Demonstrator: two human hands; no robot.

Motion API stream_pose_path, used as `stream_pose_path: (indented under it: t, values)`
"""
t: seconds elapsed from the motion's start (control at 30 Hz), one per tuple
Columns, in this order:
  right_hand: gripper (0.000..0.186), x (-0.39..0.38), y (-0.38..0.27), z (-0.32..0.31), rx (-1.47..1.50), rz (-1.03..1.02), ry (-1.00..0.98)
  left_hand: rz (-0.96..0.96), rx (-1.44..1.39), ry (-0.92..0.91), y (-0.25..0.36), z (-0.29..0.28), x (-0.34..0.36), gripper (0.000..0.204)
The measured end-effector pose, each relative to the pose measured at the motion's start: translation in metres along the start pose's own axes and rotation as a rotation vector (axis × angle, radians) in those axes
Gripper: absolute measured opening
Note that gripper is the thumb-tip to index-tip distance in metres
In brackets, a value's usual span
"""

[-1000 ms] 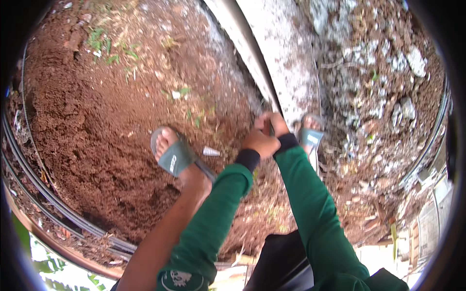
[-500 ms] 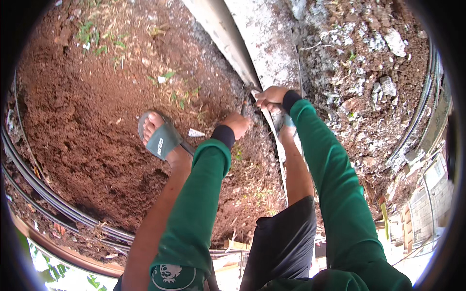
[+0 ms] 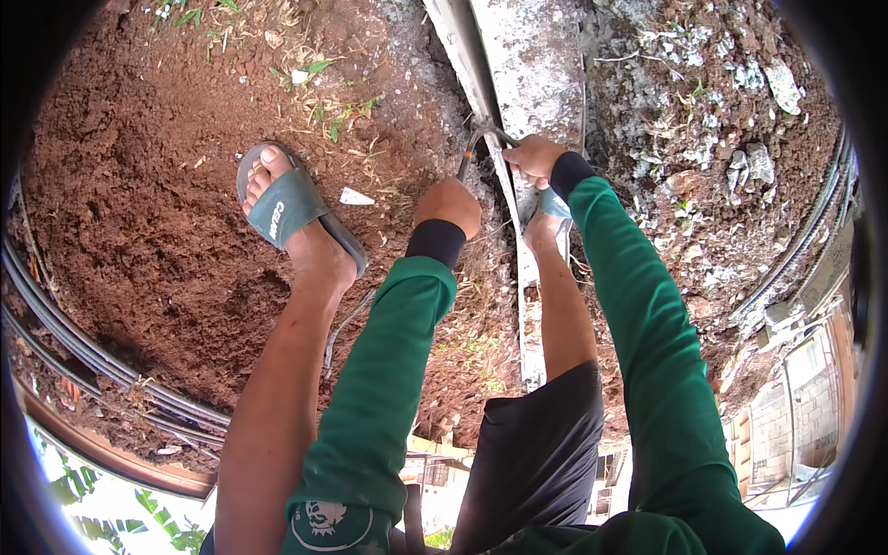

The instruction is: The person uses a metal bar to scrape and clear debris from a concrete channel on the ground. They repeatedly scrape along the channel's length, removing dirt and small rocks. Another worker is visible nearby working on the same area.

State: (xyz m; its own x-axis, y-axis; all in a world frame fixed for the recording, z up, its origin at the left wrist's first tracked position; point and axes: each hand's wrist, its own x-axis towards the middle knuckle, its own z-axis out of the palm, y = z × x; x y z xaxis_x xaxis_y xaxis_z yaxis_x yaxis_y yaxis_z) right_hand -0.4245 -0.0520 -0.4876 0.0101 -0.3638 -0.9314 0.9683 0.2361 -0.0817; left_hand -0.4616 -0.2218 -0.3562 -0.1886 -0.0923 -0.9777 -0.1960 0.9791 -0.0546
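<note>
A pair of pincers [image 3: 468, 155] with spread handles has its jaws against the edge of a long, pale channel-shaped bar [image 3: 462, 46]. My left hand [image 3: 448, 205] is wrapped round the handle on the left. My right hand [image 3: 534, 157] grips the other handle, close beside a white-spattered plank [image 3: 525, 55]. What the jaws bite on is too small to make out. My right foot, in a sandal [image 3: 553, 205], stands on the plank, partly behind my right hand and sleeve.
My left foot, in a grey-green sandal [image 3: 294, 211], stands on loose reddish soil [image 3: 139, 213]. Near it lies a white shard [image 3: 355, 196]. Bundled cables [image 3: 102, 356] curve along the left; stones [image 3: 751, 166] and pale rubble lie at right, with another cable bundle [image 3: 814, 240] beyond.
The view has shifted, so the ground and feet appear higher. The pincers' handles and jaws show more plainly, with my hands farther apart. Both hands keep their hold.
</note>
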Motion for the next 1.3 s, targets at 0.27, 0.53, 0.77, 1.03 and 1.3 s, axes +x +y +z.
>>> stream_pose_path:
  t: [0.27,0.53,0.77,1.03,1.3]
  values:
    - [0.044,-0.110,0.067,0.026,0.193,-0.163,0.043,0.298,-0.092,-0.193,-0.025,0.034,-0.073,0.029]
    - [0.043,-0.279,0.114,0.045,1.082,-0.464,0.142,0.504,-0.492,-0.622,0.071,0.081,-0.185,0.038]
    - [0.050,-0.338,0.207,-0.087,-0.340,-0.365,1.597,0.506,-0.398,-0.185,0.051,0.101,-0.173,0.038]
    - [0.073,-0.315,0.266,-0.180,-0.602,-0.063,1.770,0.139,-0.498,0.272,-0.007,0.072,-0.147,0.035]
    - [0.077,-0.316,0.261,-0.177,-0.470,0.030,1.712,0.231,-0.837,0.227,0.047,0.103,-0.182,0.031]
